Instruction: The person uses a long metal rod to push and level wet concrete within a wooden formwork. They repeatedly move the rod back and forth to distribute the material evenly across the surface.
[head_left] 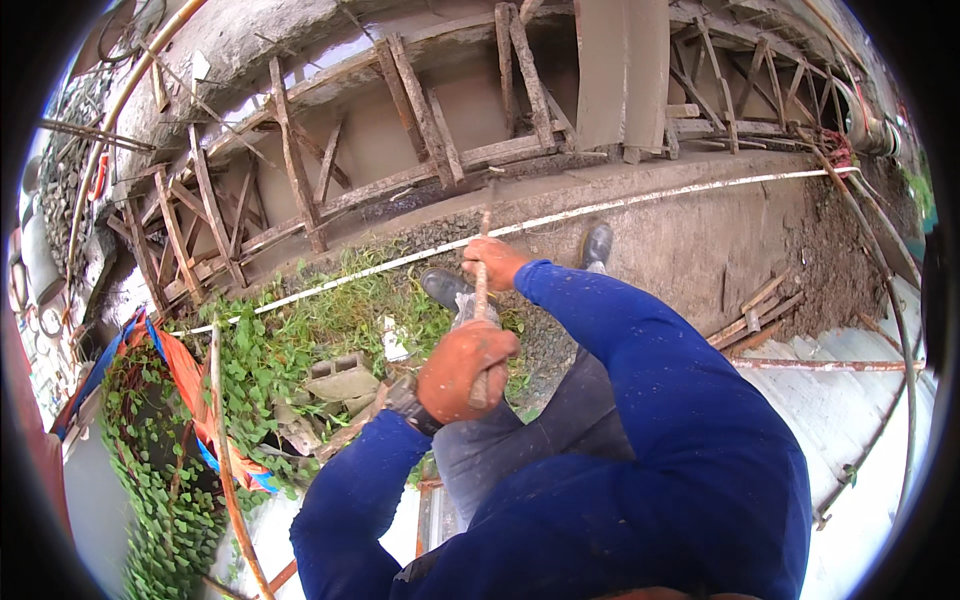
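Note:
Both hands grip one long thin wooden pole (481,292), pointing away from me toward the muddy strip beside the timber framework. My left hand (466,370) is wrapped round its near end, with a dark band on the wrist. Farther up the pole, my right hand (495,262) is closed on it. What sits at the pole's far end is too small to make out. My dark boots (444,287) stand on either side of a long white pipe or strip (560,212), which crosses the ground below the pole's far part.
Wooden braces (290,150) line a low wall ahead, with a broad grey panel (622,75) among them. Green plants (270,350), a broken hollow block (342,380) and an orange tarp (190,385) lie left. Loose sticks (760,315) and corrugated sheets (830,390) lie right.

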